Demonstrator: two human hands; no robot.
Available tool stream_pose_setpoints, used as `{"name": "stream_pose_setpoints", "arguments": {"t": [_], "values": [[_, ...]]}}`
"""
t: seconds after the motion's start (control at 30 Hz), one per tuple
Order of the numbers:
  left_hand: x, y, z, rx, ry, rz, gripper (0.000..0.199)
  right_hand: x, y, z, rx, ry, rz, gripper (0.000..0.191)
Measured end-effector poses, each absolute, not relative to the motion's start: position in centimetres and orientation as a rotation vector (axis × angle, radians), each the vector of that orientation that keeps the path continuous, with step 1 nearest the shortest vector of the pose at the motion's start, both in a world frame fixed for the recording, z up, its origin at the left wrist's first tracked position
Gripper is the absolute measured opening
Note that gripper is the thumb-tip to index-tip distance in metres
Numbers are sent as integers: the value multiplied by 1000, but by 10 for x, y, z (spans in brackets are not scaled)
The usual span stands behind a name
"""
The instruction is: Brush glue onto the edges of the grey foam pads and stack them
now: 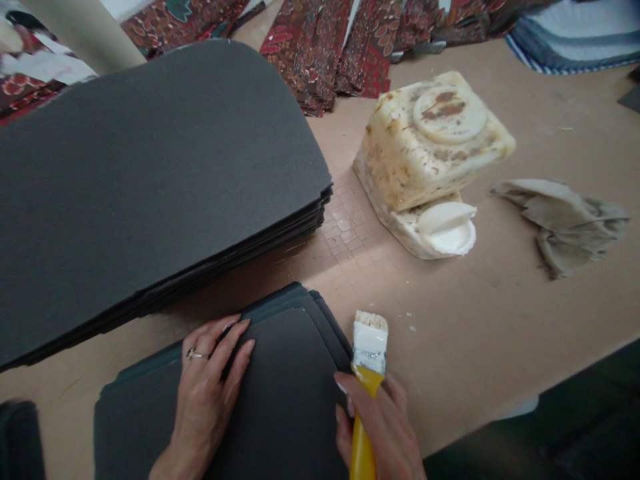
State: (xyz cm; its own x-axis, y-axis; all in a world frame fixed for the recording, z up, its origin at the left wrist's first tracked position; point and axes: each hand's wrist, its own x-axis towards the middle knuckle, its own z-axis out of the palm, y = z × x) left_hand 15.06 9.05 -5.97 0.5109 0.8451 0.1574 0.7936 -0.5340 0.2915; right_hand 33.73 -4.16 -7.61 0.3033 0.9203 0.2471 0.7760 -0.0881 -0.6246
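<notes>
Several dark grey sheets (285,373) with rounded corners lie in a slightly fanned stack in front of me. Flat on that stack rests my left hand (207,380), its fingers stretched towards the far edge and a ring on one of them. My right hand (383,427) is closed around the yellow handle of a paintbrush (370,347), at the stack's right edge. White stuff coats the brush's ferrule, and its bristles point away from me. A thumb and finger of this hand touch the edge of the sheets.
A tall stack of larger dark sheets (165,167) stands at the back left. Beyond the brush is a stained cream glue container (435,147) with a white-filled opening. A crumpled cloth (575,220) lies to its right; patterned red strips (325,47) lie behind.
</notes>
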Motion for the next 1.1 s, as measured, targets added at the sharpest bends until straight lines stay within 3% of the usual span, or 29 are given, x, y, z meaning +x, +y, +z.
{"name": "stream_pose_setpoints", "arguments": {"t": [0.5, 0.63, 0.77, 0.93, 1.1], "values": [[152, 87, -64, 2559, 1395, 535, 27, 348, -40, -67, -1920, -1775, 306, 31], [152, 85, -67, 2552, 1402, 555, 29, 357, -37, -54, -2021, -1725, 135, 22], [151, 83, -69, 2525, 1428, 592, 24, 350, -14, -44, -1789, -1765, 19, 18], [166, 66, -64, 2414, 1471, 597, 20, 334, -5, -78, -1587, -1874, 187, 15], [180, 39, -51, 2297, 1513, 505, 26, 359, -26, -133, -1447, -1937, 108, 17]]}}
